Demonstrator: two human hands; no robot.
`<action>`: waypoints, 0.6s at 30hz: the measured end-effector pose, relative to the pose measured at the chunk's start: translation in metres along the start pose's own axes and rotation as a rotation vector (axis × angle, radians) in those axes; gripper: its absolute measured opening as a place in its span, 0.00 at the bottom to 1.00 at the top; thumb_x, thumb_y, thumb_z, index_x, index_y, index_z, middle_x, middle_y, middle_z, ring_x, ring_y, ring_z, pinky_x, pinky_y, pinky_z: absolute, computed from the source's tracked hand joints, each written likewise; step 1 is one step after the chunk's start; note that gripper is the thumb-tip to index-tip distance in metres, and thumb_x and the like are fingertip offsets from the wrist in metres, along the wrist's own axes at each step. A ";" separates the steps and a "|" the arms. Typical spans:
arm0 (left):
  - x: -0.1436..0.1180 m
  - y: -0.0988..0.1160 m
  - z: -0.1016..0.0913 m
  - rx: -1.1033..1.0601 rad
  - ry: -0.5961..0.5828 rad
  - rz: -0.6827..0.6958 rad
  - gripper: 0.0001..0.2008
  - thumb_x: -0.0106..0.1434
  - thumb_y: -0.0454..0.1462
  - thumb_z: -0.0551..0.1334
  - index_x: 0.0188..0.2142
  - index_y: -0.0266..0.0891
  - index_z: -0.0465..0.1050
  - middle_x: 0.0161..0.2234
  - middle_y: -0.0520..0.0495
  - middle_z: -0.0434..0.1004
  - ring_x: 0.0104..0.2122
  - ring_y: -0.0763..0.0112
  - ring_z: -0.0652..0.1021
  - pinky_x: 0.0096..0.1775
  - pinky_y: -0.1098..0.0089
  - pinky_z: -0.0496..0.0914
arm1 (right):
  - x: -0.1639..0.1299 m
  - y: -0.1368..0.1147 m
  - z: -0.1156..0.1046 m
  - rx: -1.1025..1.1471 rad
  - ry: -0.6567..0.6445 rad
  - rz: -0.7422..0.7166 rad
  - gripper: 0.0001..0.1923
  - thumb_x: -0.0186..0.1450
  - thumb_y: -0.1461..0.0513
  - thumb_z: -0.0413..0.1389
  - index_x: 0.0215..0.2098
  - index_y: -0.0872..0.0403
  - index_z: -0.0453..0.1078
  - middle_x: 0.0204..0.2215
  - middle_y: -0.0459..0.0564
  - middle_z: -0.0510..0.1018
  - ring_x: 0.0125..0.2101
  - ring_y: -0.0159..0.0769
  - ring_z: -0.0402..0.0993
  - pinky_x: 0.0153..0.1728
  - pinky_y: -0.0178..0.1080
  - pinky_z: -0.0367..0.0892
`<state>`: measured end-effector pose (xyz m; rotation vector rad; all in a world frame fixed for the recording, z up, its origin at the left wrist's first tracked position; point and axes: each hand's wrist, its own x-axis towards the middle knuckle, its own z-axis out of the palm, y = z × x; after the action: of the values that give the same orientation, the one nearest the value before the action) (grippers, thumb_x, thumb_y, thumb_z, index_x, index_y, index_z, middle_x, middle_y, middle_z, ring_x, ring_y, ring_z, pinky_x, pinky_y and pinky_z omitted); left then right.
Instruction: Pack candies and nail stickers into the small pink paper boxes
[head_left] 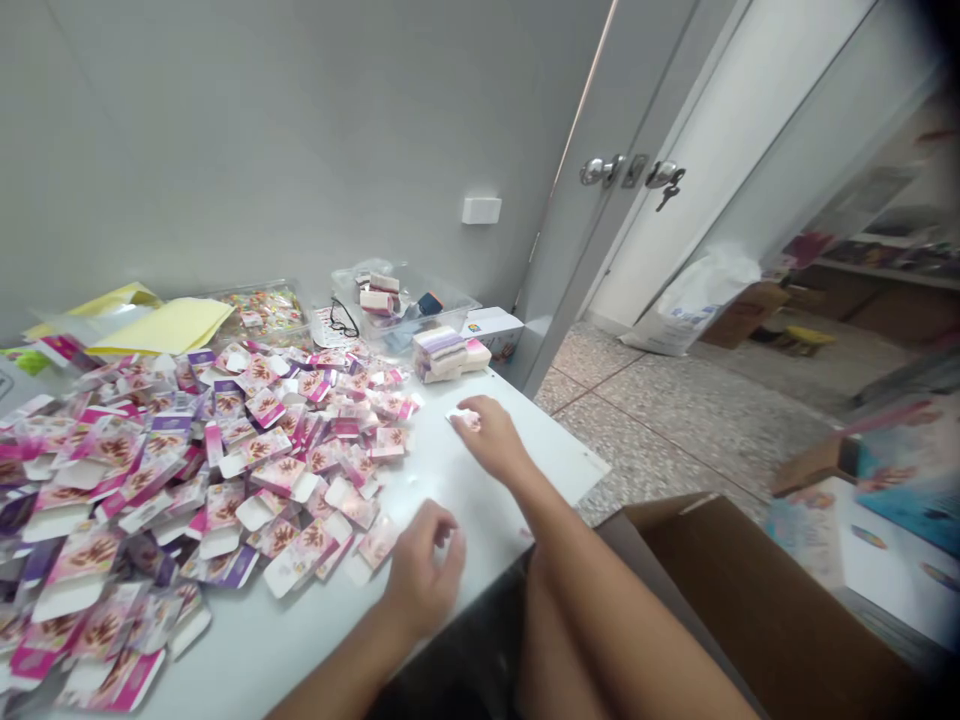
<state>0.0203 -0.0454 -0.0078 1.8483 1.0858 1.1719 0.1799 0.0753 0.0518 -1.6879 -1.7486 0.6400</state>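
Note:
A wide heap of flat pink-and-purple cardboard packaging blanks covers the left part of the white table. My left hand rests on the table at the heap's near right edge, fingers curled; whether it pinches a blank is hidden. My right hand lies farther out on the bare tabletop, its fingers on a small white-and-pink piece. A short stack of folded pastel boxes stands just beyond that hand.
Clear plastic bins, yellow sheets and a white box line the wall. An open brown carton sits on the floor to the right, below the table edge. A door stands ajar beyond.

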 end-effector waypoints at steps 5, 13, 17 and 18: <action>0.001 -0.007 0.007 0.203 -0.247 0.119 0.07 0.66 0.38 0.55 0.34 0.39 0.68 0.31 0.47 0.67 0.31 0.66 0.70 0.34 0.67 0.62 | 0.034 0.038 -0.004 -0.318 -0.055 0.264 0.22 0.60 0.53 0.60 0.45 0.62 0.73 0.49 0.66 0.74 0.54 0.54 0.64 0.52 0.48 0.60; 0.006 -0.023 0.005 0.125 -0.138 -0.158 0.13 0.69 0.43 0.51 0.31 0.40 0.65 0.25 0.52 0.65 0.27 0.70 0.68 0.32 0.70 0.61 | 0.037 0.041 0.031 -0.548 -0.057 0.313 0.22 0.63 0.56 0.58 0.52 0.60 0.68 0.54 0.60 0.67 0.56 0.52 0.59 0.54 0.50 0.54; 0.008 -0.031 0.006 0.111 -0.119 -0.229 0.14 0.68 0.44 0.51 0.30 0.39 0.65 0.23 0.54 0.64 0.26 0.71 0.67 0.30 0.70 0.60 | 0.035 0.041 0.027 -0.575 -0.049 0.299 0.23 0.65 0.55 0.56 0.54 0.60 0.66 0.54 0.64 0.66 0.56 0.53 0.57 0.52 0.49 0.53; 0.009 -0.032 0.007 0.110 -0.123 -0.238 0.14 0.68 0.44 0.52 0.29 0.39 0.65 0.23 0.53 0.65 0.26 0.71 0.68 0.30 0.70 0.60 | 0.034 0.041 0.026 -0.580 -0.053 0.296 0.23 0.65 0.54 0.56 0.54 0.59 0.67 0.54 0.64 0.67 0.56 0.53 0.58 0.52 0.49 0.52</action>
<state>0.0197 -0.0251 -0.0350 1.7891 1.2813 0.8662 0.1904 0.1138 0.0076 -2.3724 -1.8512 0.3104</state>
